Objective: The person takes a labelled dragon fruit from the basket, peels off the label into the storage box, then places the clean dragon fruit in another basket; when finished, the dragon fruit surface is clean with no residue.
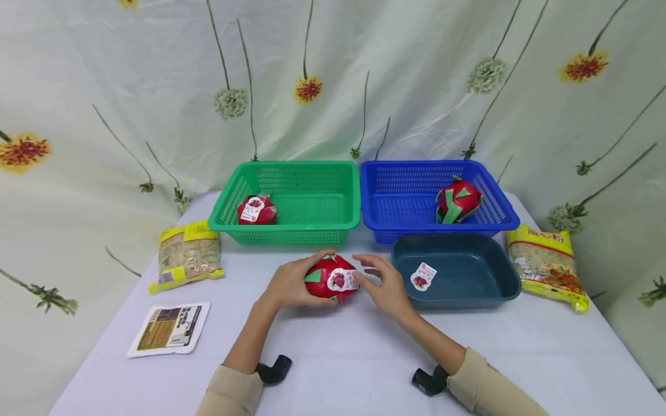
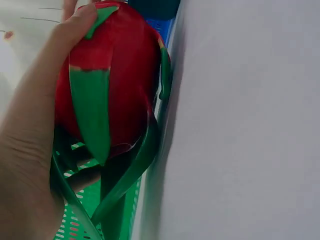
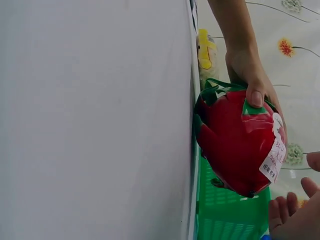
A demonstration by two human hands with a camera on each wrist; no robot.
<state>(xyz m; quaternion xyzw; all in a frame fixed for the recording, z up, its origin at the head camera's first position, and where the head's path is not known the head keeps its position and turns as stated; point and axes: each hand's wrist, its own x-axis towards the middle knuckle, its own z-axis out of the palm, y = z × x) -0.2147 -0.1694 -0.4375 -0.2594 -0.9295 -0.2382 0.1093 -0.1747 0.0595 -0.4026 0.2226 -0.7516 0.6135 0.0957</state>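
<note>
A red dragon fruit with green scales (image 1: 318,276) is gripped by my left hand (image 1: 285,284), whose fingers and thumb curl round its left side. Its white label (image 1: 343,279) faces up. My right hand (image 1: 386,289) is close to the label's right end, fingers loosely bent; whether a fingertip touches it cannot be told in the head view. In the right wrist view a gap shows between the right hand (image 3: 300,210) and the fruit (image 3: 235,145). The left wrist view shows the fruit (image 2: 130,60) against the left palm (image 2: 30,140).
Behind stand a green basket (image 1: 296,236) and a blue basket (image 1: 442,226), each with a dragon fruit. A dark tray (image 1: 463,300) at right bears a loose label (image 1: 424,276). Yellow bags lie left (image 1: 188,254) and right (image 1: 546,263); a flat white packet (image 1: 169,329) is front left.
</note>
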